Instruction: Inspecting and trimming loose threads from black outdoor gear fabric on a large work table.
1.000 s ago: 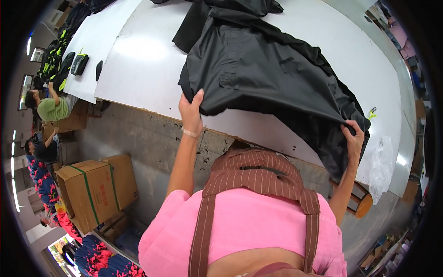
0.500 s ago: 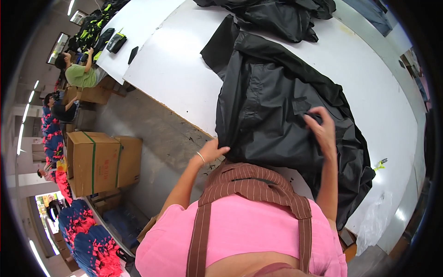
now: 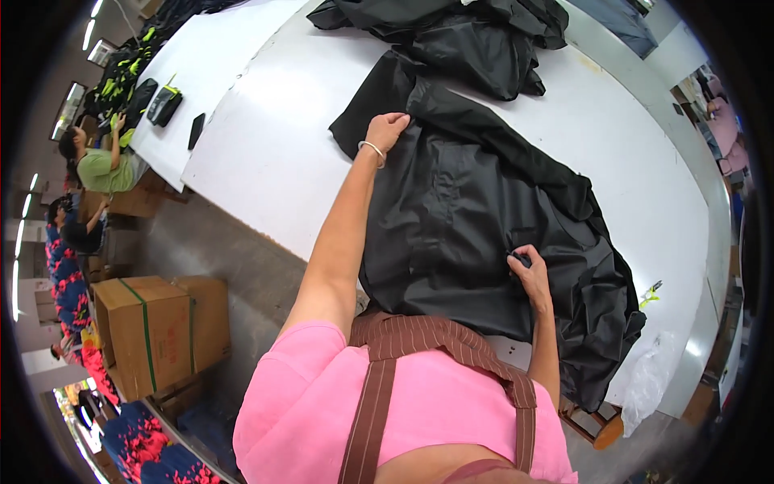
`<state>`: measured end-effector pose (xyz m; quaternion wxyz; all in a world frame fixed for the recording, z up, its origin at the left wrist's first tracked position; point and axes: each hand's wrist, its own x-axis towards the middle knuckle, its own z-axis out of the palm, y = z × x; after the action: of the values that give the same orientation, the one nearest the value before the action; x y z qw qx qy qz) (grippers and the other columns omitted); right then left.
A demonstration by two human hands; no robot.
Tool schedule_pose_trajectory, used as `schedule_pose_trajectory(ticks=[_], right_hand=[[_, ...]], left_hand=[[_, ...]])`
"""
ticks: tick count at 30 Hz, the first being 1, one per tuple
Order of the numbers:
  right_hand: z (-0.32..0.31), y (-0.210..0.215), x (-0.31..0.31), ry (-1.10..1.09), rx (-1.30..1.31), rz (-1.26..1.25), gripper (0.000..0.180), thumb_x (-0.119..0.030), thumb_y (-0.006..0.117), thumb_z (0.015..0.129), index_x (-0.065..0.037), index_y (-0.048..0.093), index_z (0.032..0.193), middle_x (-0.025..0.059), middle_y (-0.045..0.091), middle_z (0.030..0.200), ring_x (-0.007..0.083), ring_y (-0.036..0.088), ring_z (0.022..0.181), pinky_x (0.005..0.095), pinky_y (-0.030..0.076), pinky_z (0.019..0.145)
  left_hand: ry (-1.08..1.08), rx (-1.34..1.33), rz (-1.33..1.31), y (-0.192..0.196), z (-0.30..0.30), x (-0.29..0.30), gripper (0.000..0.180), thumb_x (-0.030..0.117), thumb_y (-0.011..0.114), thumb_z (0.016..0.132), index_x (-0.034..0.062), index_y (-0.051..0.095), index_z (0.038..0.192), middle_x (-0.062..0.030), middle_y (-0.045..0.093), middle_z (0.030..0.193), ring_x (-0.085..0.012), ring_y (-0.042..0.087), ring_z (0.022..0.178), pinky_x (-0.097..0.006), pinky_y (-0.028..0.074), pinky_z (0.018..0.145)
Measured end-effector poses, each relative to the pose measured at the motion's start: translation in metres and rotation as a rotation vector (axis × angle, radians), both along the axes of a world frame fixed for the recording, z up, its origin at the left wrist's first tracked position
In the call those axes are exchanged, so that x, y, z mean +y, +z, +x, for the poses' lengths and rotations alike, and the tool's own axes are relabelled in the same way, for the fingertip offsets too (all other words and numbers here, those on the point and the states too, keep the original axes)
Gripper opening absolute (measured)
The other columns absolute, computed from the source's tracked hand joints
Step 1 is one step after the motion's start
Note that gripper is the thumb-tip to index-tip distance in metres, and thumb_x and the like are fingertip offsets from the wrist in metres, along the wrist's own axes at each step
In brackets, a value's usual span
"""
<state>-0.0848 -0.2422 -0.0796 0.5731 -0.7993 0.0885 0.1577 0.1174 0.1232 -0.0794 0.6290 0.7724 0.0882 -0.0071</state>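
Observation:
A black jacket of thin, shiny fabric lies spread on the white table in front of me, one part of it jutting to the upper left. My left hand reaches far forward, thumb and fingers pinched on the jacket's upper left edge. Over the jacket's lower right part is my right hand, its fingers curled around a small dark object. Too little of that object shows to tell its kind.
More black garments are heaped at the table's far side. A yellow-green tool and clear plastic lie at the right. A carton stands on the floor at left; a person in green works beyond.
My left hand has gone from the jacket's near left edge up to its far left edge. The right hand has come nearer to me. The view has shifted slightly.

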Motion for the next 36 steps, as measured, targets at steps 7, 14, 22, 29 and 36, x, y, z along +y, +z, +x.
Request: schedule_pose_trajectory(ticks=[7,14,22,29,36], right_hand=[[0.019,0.054,0.055,-0.185,-0.071,-0.046,0.016,-0.013,0.067,0.082,-0.004,0.056,0.088,0.0005,0.056,0.075,0.0078,0.053,0.064,0.0223,0.043,0.06],[0.11,0.112,0.169,0.057,-0.687,-0.004,0.018,-0.01,0.071,0.076,0.0,0.061,0.086,0.0115,0.061,0.104,0.0208,0.059,0.099,0.0293,0.044,0.084],[0.134,0.086,0.22,-0.005,-0.76,-0.176,0.011,-0.007,0.065,0.078,-0.003,0.057,0.084,0.0134,0.061,0.079,0.0333,0.062,0.077,0.0363,0.047,0.065],[0.128,0.067,0.191,-0.309,-0.638,-0.149,0.013,-0.009,0.066,0.08,-0.001,0.057,0.085,0.0067,0.06,0.074,0.0158,0.058,0.069,0.029,0.046,0.065],[0.106,0.061,0.17,-0.195,-0.259,0.39,0.018,-0.018,0.066,0.088,-0.002,0.059,0.094,-0.0013,0.057,0.078,0.0059,0.053,0.069,0.0216,0.045,0.064]], left_hand=[[0.049,-0.107,-0.56,0.007,-0.014,-0.003,0.013,0.004,0.065,0.084,-0.0038,0.066,0.094,0.0013,0.063,0.08,-0.0042,0.055,0.071,-0.019,0.045,0.065],[-0.018,-0.129,-0.78,0.037,-0.051,-0.016,0.012,0.001,0.063,0.086,-0.0027,0.064,0.097,0.0018,0.062,0.085,-0.0036,0.054,0.074,-0.018,0.045,0.068],[0.049,-0.133,-0.869,0.043,-0.098,-0.041,0.01,-0.001,0.06,0.088,-0.0011,0.064,0.097,0.002,0.061,0.085,-0.003,0.052,0.074,-0.016,0.042,0.066],[0.006,-0.105,-0.68,0.041,-0.12,-0.051,0.01,0.006,0.06,0.09,-0.0007,0.064,0.095,0.0049,0.058,0.084,-0.0008,0.049,0.075,-0.016,0.04,0.068],[0.056,-0.072,-0.641,0.037,-0.093,-0.051,0.024,0.025,0.056,0.095,0.0013,0.06,0.096,0.0066,0.052,0.08,-0.0024,0.044,0.074,-0.018,0.037,0.068]])
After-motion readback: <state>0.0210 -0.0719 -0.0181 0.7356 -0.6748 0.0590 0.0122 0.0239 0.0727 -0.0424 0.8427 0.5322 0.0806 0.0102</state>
